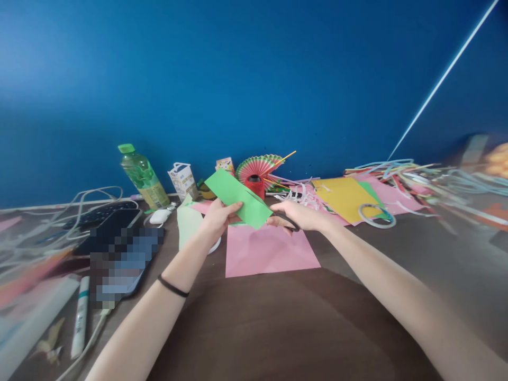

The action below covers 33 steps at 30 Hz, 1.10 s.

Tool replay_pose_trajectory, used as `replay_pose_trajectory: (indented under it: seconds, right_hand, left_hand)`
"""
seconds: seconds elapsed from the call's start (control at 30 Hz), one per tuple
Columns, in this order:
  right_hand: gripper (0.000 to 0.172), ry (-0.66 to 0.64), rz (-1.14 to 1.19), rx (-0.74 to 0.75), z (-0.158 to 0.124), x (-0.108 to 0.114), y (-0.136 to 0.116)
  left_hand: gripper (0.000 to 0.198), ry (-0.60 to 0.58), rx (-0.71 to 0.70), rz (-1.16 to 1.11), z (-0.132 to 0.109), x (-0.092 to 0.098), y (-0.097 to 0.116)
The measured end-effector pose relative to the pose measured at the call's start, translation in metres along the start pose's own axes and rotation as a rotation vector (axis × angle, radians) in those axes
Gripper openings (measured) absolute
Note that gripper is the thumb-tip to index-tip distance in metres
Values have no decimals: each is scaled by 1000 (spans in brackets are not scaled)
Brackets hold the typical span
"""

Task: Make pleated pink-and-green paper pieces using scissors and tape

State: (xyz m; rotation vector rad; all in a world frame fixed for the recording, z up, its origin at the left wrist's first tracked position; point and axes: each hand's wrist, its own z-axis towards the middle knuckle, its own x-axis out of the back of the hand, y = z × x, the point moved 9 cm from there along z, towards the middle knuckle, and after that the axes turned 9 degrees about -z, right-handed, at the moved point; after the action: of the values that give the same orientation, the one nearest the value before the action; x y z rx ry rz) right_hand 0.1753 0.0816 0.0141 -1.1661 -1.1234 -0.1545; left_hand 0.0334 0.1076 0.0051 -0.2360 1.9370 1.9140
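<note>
Pinched in my left hand (219, 217) is a folded strip of green paper (242, 198), held up at a slant above the table. My right hand (291, 216) is closed around scissors with dark handles (291, 222); their blades are at the paper's right end and mostly hidden. Below both hands a pink sheet (265, 251) lies flat on the dark table. Behind the green paper stand a red container (256, 188) and a pleated red-and-green paper fan (257, 168).
To the left are a green-capped bottle (143, 177), a carton (183, 180), a phone (129, 264), a marker (80, 317) and cables. Yellow paper (343, 198), a roll of tape (377, 216) and tangled strips (428, 180) lie right. A blue wall (254, 79) rises behind.
</note>
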Motion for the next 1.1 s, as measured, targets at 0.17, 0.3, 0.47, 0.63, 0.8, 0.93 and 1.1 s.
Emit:
replay_pose_trajectory:
  seconds: [0.17,0.3,0.47,0.63,0.8,0.93,1.1]
  right_hand:
    - [38,-8,17,-6,1,-1,1]
    - [39,-8,31,-2,1,-1,3]
    - [42,-6,23,8,0,-1,1]
    - [42,-6,9,11,0,-2,-1]
    - [41,-25,10,5,0,-5,-1]
    - [40,-50,47,5,-1,-6,-4]
    - [41,-59,55,26,-1,-9,-4]
  left_hand:
    - [30,5,-3,-2,0,1,1]
    - [31,3,-4,6,0,2,0]
    - [30,-1,-5,-3,2,4,1]
    - [24,92,-44,-43,2,13,7]
    - [28,76,-46,-17,2,13,5]
    - [30,30,-15,11,2,9,1]
    - [34,1,34,40,0,2,-4]
